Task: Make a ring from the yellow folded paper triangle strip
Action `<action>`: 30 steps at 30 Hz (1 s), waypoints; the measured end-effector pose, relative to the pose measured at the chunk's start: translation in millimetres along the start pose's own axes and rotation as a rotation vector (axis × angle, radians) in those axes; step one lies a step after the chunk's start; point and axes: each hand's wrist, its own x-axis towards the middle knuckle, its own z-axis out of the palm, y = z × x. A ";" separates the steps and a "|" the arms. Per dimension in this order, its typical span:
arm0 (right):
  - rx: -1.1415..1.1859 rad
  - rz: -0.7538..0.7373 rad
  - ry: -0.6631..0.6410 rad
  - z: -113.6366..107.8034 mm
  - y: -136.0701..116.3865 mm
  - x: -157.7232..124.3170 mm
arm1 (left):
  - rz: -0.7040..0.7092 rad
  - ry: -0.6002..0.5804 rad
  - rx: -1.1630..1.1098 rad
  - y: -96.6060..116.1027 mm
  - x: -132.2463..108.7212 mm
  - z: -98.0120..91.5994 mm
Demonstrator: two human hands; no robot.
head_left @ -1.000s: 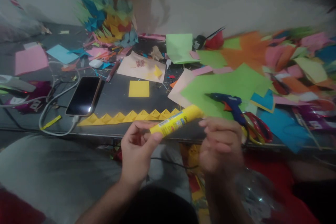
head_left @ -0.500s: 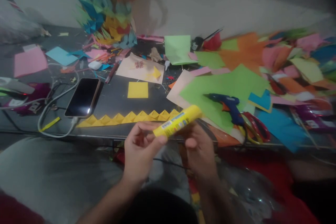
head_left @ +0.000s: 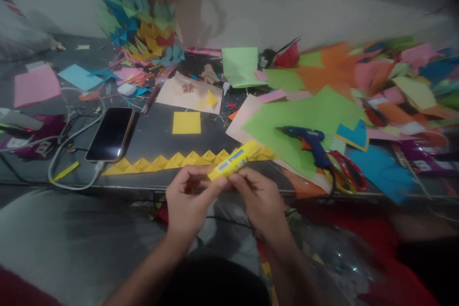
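Note:
Between my two hands, over the table's front edge, a yellow glue stick [head_left: 234, 162] is tilted up to the right, its printed label facing up. My left hand [head_left: 188, 201] pinches its lower left end between thumb and fingers. The fingers of my right hand [head_left: 263, 196] close around its underside near the middle. Just behind them lies a strip of folded yellow paper triangles [head_left: 161, 161], running along the edge and partly covered by the glue stick. A square of yellow paper [head_left: 186, 123] lies flat further back.
A phone [head_left: 111, 134] on a cable lies at left. To the right are a blue glue gun [head_left: 311, 141] on green paper [head_left: 272, 117], scissors [head_left: 346, 172] and heaped coloured paper. A folded paper model [head_left: 147, 24] stands at the back left.
The glue stick has rolled so a different side of its label shows. My right hand has moved left along it, its thumb now beside my left thumb.

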 end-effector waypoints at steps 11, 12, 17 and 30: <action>0.069 -0.140 0.188 -10.2 5.8 -0.5 | -0.200 -0.010 -0.184 -5.4 9.7 -6.4; 0.079 -0.163 0.239 -12.5 7.3 0.2 | -0.202 -0.010 -0.195 -5.7 9.8 -6.8; 0.213 -0.326 0.537 -26.5 10.1 10.0 | -0.216 -0.012 -0.252 -3.3 10.6 -7.3; -0.658 -0.863 0.137 -33.7 -2.6 17.8 | -0.205 -0.059 -0.232 2.0 3.8 -2.7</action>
